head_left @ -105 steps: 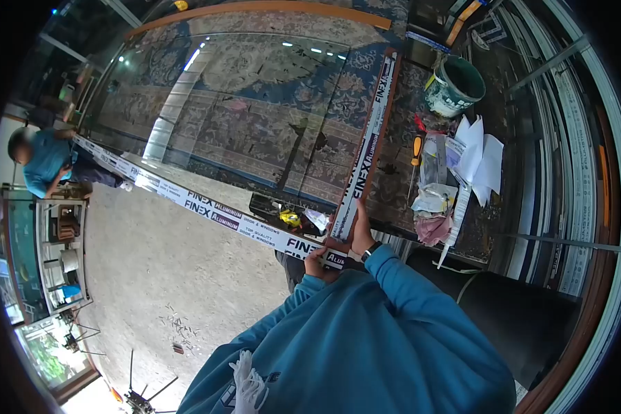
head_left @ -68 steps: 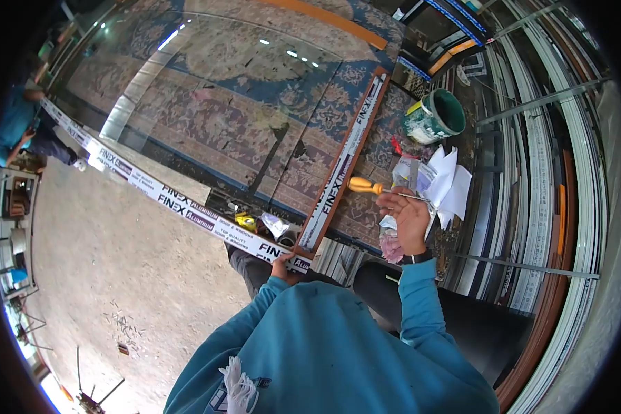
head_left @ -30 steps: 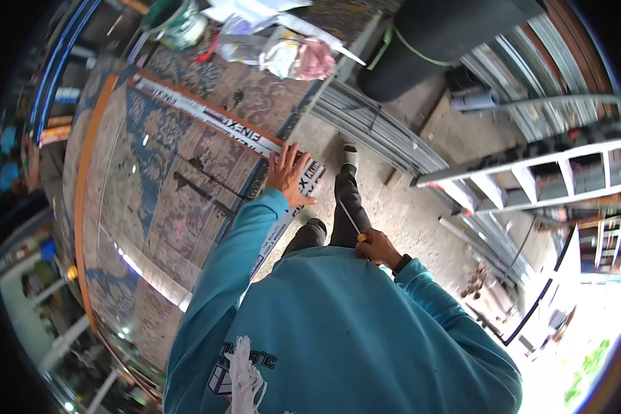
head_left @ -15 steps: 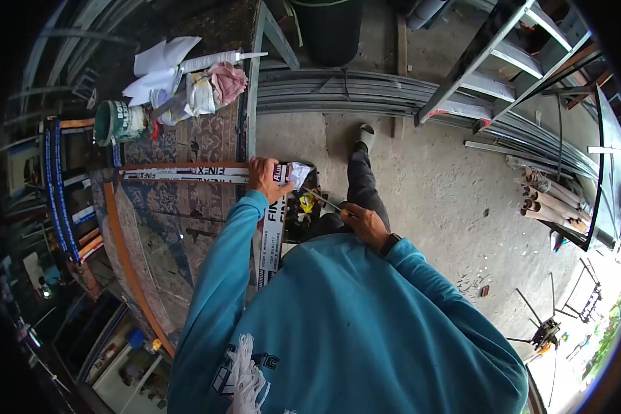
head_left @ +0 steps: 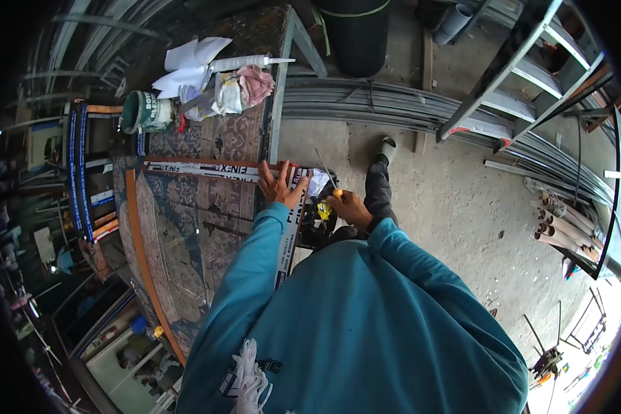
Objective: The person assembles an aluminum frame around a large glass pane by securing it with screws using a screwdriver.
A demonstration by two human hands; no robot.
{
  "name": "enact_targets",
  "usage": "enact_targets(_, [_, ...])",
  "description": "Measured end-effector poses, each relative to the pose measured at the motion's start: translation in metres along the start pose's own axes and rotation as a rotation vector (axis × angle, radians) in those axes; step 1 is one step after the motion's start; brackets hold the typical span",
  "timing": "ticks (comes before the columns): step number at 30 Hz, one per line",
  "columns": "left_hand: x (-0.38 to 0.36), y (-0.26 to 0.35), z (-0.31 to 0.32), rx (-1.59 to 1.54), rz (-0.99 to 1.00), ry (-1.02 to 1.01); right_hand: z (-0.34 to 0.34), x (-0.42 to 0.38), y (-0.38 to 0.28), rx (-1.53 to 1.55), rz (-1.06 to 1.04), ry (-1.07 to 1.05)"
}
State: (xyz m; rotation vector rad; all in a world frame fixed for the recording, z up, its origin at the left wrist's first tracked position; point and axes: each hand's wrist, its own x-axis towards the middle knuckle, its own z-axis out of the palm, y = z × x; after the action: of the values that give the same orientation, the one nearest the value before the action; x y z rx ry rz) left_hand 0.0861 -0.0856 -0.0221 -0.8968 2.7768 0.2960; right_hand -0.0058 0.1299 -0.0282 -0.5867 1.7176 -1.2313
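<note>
My left hand (head_left: 281, 186) rests with fingers spread on the corner of a brown frame (head_left: 200, 170) wrapped in printed white film. One film-covered bar (head_left: 287, 243) of that frame runs from the corner toward my body. In my right hand (head_left: 352, 210) is a screwdriver (head_left: 337, 194), gripped by its yellow-orange handle. Its thin shaft points up and away, apart from the frame. A crumpled whitish wrapper (head_left: 317, 183) lies at the corner between my hands. Below it is a dark container (head_left: 317, 231) with yellow items, partly hidden by my arm.
The frame lies on a carpet-covered table (head_left: 179, 207). A green tub (head_left: 143, 112), a sealant tube (head_left: 238, 63), a pink rag (head_left: 257, 84) and papers sit at its far side. Metal lengths (head_left: 366, 103) lie across the floor, near a black bin (head_left: 352, 41) and a ladder (head_left: 524, 69).
My left hand has loosened from its grip at the corner, and its fingers are now spread. The screwdriver has swung from pointing left at the corner to pointing away. The whole view has shifted.
</note>
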Motion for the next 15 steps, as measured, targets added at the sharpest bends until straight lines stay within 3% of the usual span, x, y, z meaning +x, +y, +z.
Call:
enact_targets(3, [-0.005,0.005,0.005,-0.365,-0.439,0.201,0.022,0.021,0.001,0.024,0.029,-0.019])
enact_targets(4, [-0.005,0.004,0.004,-0.368,-0.445,0.208,0.03,0.029,0.007,0.05,0.007,0.007])
enact_targets(5, [-0.005,0.005,0.003,-0.495,-0.612,0.209,0.038,0.035,0.014,0.029,-0.154,0.09])
enact_targets(6, [-0.004,0.005,0.004,-0.622,-0.779,0.206,0.039,0.043,0.011,0.025,-0.155,0.086])
enact_targets(8, [-0.005,0.006,-0.002,-0.668,-0.77,0.251,0.041,0.059,-0.004,0.142,0.179,-0.009])
enact_targets(9, [-0.004,0.002,0.0,-0.728,-0.798,0.252,0.035,0.055,-0.031,0.586,0.371,0.048])
enact_targets(10, [-0.002,-0.005,0.003,-0.786,-0.825,0.252,0.036,0.057,-0.038,0.585,0.373,0.039])
enact_targets(11, [0.005,-0.035,0.05,-0.969,-0.738,0.437,0.038,0.058,-0.044,0.582,0.394,0.047])
enact_targets(12, [0.007,-0.041,0.045,-0.969,-0.743,0.443,0.038,0.06,-0.049,0.576,0.411,0.057])
enact_targets(14, [0.013,-0.035,0.019,-1.123,-0.789,0.139,0.038,0.064,-0.055,0.512,0.428,0.081])
enact_targets(15, [0.012,-0.008,-0.022,-1.094,-0.961,0.052,0.037,0.067,-0.052,0.547,0.403,0.083])
